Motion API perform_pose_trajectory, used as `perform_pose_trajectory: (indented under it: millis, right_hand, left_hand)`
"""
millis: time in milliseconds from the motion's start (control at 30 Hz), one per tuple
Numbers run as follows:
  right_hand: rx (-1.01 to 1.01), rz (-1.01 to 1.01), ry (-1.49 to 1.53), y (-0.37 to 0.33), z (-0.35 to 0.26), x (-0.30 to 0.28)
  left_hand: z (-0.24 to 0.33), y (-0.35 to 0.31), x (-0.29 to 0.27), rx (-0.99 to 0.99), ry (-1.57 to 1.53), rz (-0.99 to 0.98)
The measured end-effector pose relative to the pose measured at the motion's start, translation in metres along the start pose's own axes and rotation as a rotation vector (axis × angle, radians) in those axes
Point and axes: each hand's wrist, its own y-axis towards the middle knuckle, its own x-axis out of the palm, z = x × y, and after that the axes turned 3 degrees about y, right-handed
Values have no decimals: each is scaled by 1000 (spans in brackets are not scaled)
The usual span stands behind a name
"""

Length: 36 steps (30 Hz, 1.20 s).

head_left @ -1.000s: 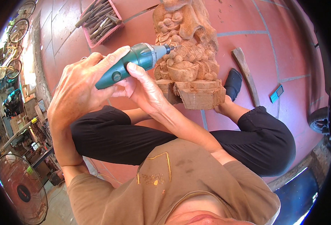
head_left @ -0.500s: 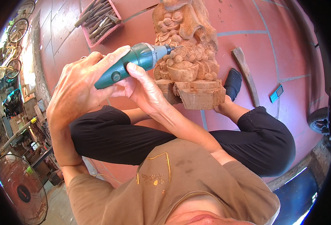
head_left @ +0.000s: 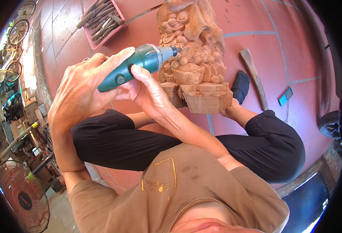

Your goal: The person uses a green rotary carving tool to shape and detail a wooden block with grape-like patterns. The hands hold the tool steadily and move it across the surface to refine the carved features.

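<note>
A green rotary tool (head_left: 130,68) with a grey nose lies slantwise in both my hands. My left hand (head_left: 77,87) wraps its body from the left, fingers over the top. From the right, my right hand (head_left: 151,93) grips it with the thumb along its side; its other fingers are partly hidden beneath the tool. The bit points at the wood carving (head_left: 194,58), over its relief of round beads and coin shapes; whether it touches the wood I cannot tell. The carving's squared block base faces me, between my legs.
A pink basket (head_left: 108,40) of wooden-handled tools stands at the far left. Right of my foot lie a wooden club (head_left: 253,77) and a small blue phone (head_left: 285,97) on the red tiles. A fan (head_left: 23,200) stands at the lower left, and a wheel (head_left: 329,125) at the right.
</note>
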Motion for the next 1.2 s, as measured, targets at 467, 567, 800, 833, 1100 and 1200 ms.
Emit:
perform_pose_trajectory:
  millis: [467, 567, 800, 833, 1100, 1200]
  right_hand:
    - [30, -31, 11, 0, -2, 1]
    - [27, -21, 13, 0, -1, 1]
    - [1, 6, 5, -1, -1, 2]
    - [4, 1, 4, -1, -1, 2]
    - [-1, -2, 6, -2, -1, 1]
    - [4, 4, 3, -1, 1, -2]
  left_hand:
    - [0, -1, 0, -14, 15, -22]
    - [-1, -1, 1, -3, 14, -20]
    - [0, 0, -1, -11, 12, -20]
    - [0, 0, -1, -18, 13, -23]
    - [-1, 0, 1, -11, -21, -10]
    - [0, 0, 0, -19, -32, -19]
